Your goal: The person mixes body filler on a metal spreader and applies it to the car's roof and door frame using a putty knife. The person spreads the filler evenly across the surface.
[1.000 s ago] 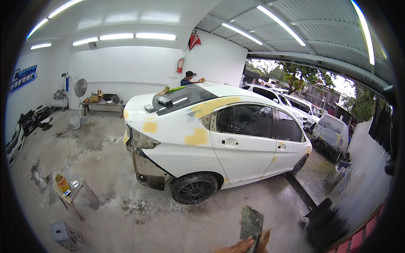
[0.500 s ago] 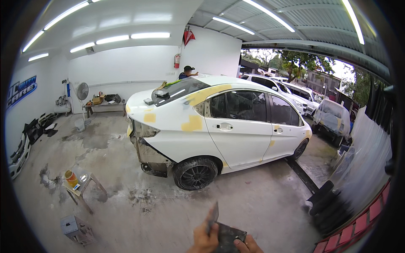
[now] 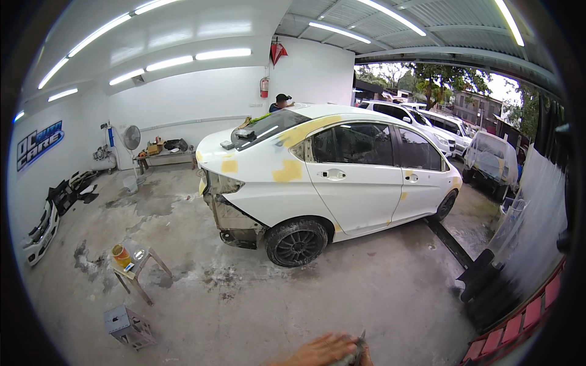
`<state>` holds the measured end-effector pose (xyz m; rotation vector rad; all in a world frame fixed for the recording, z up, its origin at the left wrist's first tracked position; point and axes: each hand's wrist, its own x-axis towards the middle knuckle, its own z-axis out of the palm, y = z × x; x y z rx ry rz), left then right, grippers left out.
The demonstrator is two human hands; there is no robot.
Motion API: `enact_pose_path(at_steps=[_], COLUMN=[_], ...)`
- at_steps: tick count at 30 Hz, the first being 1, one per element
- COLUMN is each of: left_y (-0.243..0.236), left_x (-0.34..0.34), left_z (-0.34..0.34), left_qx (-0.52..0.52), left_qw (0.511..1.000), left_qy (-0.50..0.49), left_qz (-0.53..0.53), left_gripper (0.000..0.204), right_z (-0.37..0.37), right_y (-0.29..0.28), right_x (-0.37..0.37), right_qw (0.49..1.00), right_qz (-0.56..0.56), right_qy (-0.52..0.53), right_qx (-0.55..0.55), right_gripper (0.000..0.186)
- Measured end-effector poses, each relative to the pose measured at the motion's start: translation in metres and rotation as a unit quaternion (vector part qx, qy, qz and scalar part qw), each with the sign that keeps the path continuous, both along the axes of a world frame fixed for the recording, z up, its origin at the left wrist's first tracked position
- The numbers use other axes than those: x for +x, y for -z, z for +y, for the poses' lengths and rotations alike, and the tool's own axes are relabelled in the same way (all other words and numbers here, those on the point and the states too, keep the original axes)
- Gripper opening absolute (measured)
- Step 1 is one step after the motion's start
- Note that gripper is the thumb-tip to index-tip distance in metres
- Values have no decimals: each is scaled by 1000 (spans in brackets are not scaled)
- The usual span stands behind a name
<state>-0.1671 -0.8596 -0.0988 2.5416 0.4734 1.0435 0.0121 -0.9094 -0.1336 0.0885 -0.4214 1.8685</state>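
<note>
A dark slab (image 3: 345,361) sits at the bottom edge of the frame, right of center, under your left hand (image 3: 326,349) in a repair bay. Your left fingers are stretched out and close together across the slab, pointing right; whether they grip it you cannot tell from this angle. Your right hand (image 3: 366,358) shows only as a sliver just beside the slab, cut off by the frame, and the state of its fingers cannot be told. A thin grey point (image 3: 363,334) juts up between your two hands.

Well apart from you, a white car (image 3: 360,204) fills the center, yellow patches (image 3: 288,171) marking its rear flank and roof line. Two small blocks (image 3: 245,133) rest at its rear window. Beyond the roof, at upper center, a co-worker (image 3: 281,104) in a dark cap leans near the far side of the car, below a red fire extinguisher (image 3: 264,87) on the wall.

At lower left, a small counter (image 3: 136,264) carries a yellow can (image 3: 121,255), with a grey stool (image 3: 129,327) standing below it in the frame. A pedestal fan (image 3: 131,138) stands at left, near a back counter that holds a cardboard box (image 3: 154,148). A red ladder (image 3: 513,328) lies along the lower right, and more white vehicles (image 3: 448,124) line the upper right, outside the bay.
</note>
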Motion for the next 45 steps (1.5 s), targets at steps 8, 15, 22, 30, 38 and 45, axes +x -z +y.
enact_pose_path(at_steps=[8, 15, 22, 30, 38, 45], left_y=[41, -9, -65, -85, -66, 32], left_x=[-36, -115, -145, -149, -224, -210], left_z=[-52, -57, -66, -73, 22, 27], left_qx=[-22, -28, -51, -56, -354, -702], left_qw=[995, 986, 983, 974, 668, 438], left_qy=[-58, -152, -125, -96, -117, 273], left_qz=[84, -70, -124, -196, -644, -491], left_gripper=[81, 81, 82, 59, 33, 33], right_z=[6, 28, 36, 2, -26, -11], right_y=[-17, 8, -1, -94, -68, -63], right_x=[-89, -142, -147, -161, -159, -180], right_qw=[942, 969, 973, 874, 667, 522], right_qz=[-274, -226, -152, -376, -717, -510], right_qy=[181, 99, -7, 127, 165, 372], right_qx=[-72, 26, 172, 279, 117, 573], right_gripper=[70, 75, 81, 61, 32, 31])
